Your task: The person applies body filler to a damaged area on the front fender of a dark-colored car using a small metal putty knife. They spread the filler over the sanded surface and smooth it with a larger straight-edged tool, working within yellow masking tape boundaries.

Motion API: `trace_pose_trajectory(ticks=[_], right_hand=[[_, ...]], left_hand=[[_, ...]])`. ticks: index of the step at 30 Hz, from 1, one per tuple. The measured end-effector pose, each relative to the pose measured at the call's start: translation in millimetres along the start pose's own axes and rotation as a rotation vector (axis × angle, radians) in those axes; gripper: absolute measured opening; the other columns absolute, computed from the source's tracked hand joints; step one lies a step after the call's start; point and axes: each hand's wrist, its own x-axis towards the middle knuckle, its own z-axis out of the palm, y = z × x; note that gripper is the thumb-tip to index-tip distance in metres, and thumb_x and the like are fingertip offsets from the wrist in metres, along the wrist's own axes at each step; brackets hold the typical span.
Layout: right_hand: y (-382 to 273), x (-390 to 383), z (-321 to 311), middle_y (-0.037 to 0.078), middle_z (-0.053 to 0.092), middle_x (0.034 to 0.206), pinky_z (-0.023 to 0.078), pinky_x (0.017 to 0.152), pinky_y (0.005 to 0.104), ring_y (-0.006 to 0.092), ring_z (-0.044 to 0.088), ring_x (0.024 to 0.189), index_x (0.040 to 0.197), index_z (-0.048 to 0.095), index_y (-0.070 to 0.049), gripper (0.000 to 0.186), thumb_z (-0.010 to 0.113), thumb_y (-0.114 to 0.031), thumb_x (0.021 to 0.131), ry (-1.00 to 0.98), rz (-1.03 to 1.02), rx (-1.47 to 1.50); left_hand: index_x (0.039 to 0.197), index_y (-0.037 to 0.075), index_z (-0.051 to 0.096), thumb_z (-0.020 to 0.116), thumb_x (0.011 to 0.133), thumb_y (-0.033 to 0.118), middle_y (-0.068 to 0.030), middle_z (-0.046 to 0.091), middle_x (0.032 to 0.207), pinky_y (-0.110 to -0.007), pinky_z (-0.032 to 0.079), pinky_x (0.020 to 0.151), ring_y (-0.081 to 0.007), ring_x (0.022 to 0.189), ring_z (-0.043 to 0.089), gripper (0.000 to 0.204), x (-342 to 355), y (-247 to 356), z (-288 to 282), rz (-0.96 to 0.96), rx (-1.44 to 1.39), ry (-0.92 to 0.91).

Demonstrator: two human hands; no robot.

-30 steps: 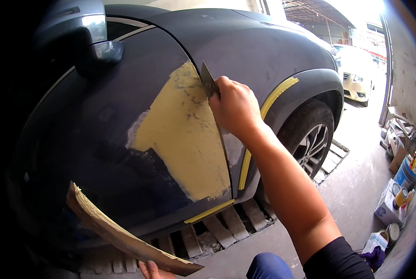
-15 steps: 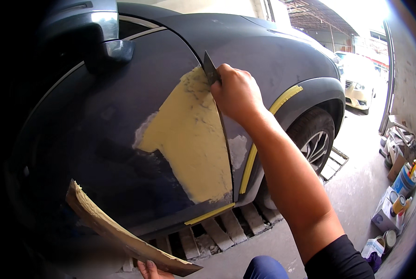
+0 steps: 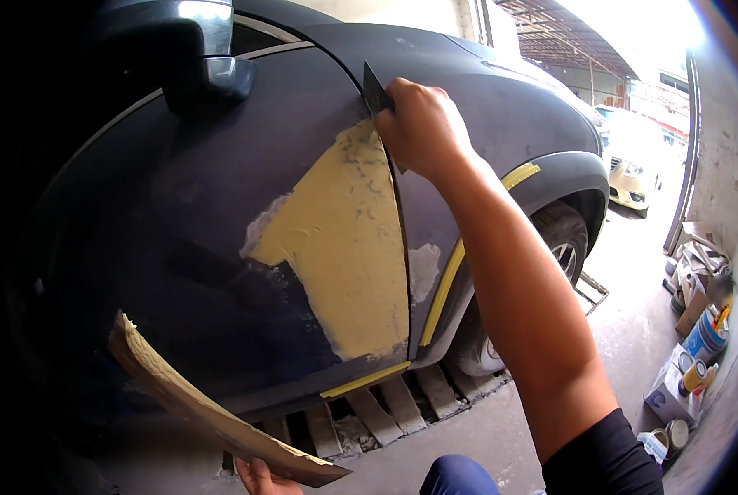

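Observation:
My right hand (image 3: 425, 124) grips a thin dark putty scraper (image 3: 374, 87), its blade upright against the seam between the car's door (image 3: 179, 206) and front fender (image 3: 501, 107). Below and left of that hand, a broad patch of yellowish body filler (image 3: 336, 247) covers the front part of the door. Its surface is streaked near the top, with dark paint showing through. At the bottom, my left hand (image 3: 266, 478) pinches the lower edge of a long, curved spreader blade (image 3: 212, 425). A thick ridge of the same filler lies along the blade's upper edge.
Yellow masking tape (image 3: 443, 297) lines the wheel arch, with another strip (image 3: 365, 380) along the sill. The side mirror (image 3: 208, 82) juts out at upper left. Slats (image 3: 398, 408) lie below the car. Cans and boxes (image 3: 674, 384) stand by the right wall; a white car (image 3: 629, 161) is outside.
My right hand and the scraper have moved up along the door seam, above the top of the filler patch. The left hand still holds the loaded spreader blade; the view has shifted slightly.

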Motion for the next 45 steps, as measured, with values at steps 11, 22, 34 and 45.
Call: trace_pose_trajectory(ticks=[11,22,34,45], right_hand=[[13,-105,-28,0.018,0.062,0.086,0.051,0.070,0.0451,0.0396,0.062,0.079,0.103,0.055,-0.002,0.020,0.060,-0.003,0.083,0.337,-0.200,0.386],[-55,-335,2,0.020,0.051,0.139,0.043,0.105,0.0449,0.0395,0.048,0.131,0.133,0.060,-0.009,0.053,0.062,0.006,0.082,-0.274,-0.207,1.532],[14,-383,5,0.018,0.057,0.134,0.046,0.102,0.0433,0.0338,0.056,0.121,0.134,0.060,-0.009,0.051,0.064,-0.010,0.083,-0.661,0.016,1.132],[-4,-286,-140,0.010,0.066,0.111,0.049,0.091,0.0331,0.0154,0.063,0.100,0.122,0.058,0.004,0.042,0.074,-0.015,0.087,-0.484,1.190,1.831]], left_hand=[[0.136,0.008,0.049,0.054,0.098,0.023,-0.0057,0.054,0.131,-0.037,0.036,0.106,-0.0205,0.122,0.049,0.041,0,3,5,-0.003,0.021,-0.029],[0.132,0.012,0.049,0.051,0.101,0.021,-0.0075,0.062,0.118,-0.039,0.052,0.091,-0.0212,0.105,0.062,0.032,7,-17,50,-0.068,-0.130,-0.111],[0.135,0.010,0.049,0.056,0.096,0.021,-0.0041,0.055,0.130,-0.039,0.041,0.103,-0.0212,0.119,0.052,0.041,14,14,71,0.011,0.019,-0.120],[0.122,0.008,0.055,0.054,0.099,0.010,-0.0066,0.061,0.121,-0.037,0.044,0.100,-0.0207,0.112,0.057,0.023,59,99,266,-0.553,-0.116,-0.506]])
